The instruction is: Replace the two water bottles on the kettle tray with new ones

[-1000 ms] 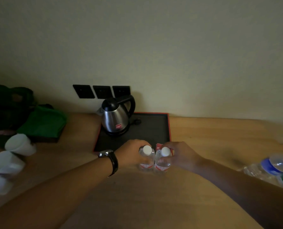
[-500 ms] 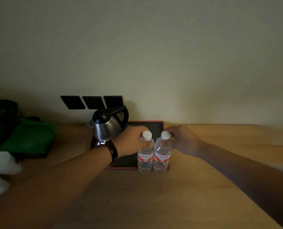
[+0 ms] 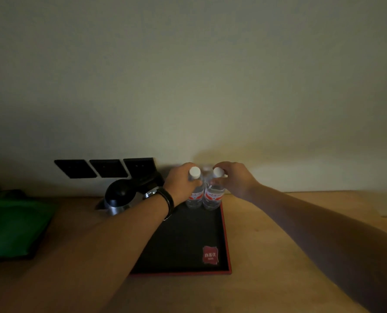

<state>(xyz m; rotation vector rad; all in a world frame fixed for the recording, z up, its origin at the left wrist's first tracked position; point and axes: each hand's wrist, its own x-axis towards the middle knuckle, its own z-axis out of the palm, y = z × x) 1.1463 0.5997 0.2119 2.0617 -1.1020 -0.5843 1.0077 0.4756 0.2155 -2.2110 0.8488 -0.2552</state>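
Note:
Two small clear water bottles with white caps and red labels stand upright side by side at the far right corner of the black, red-rimmed kettle tray (image 3: 227, 245). My left hand (image 3: 180, 181) grips the left bottle (image 3: 195, 196) near its neck. My right hand (image 3: 235, 180) grips the right bottle (image 3: 214, 197) the same way. The steel kettle with a black lid (image 3: 118, 197) stands at the tray's far left, partly hidden by my left forearm.
A small red card (image 3: 210, 254) lies on the tray's near right corner. Three black wall sockets (image 3: 107, 167) sit behind the kettle. A green cloth bundle (image 3: 14, 224) lies on the wooden counter (image 3: 278, 267) at the left. The wall is close behind the bottles.
Both hands have carried the two bottles from the counter in front of the tray, across it, to its far right corner by the wall. The view has shifted forward.

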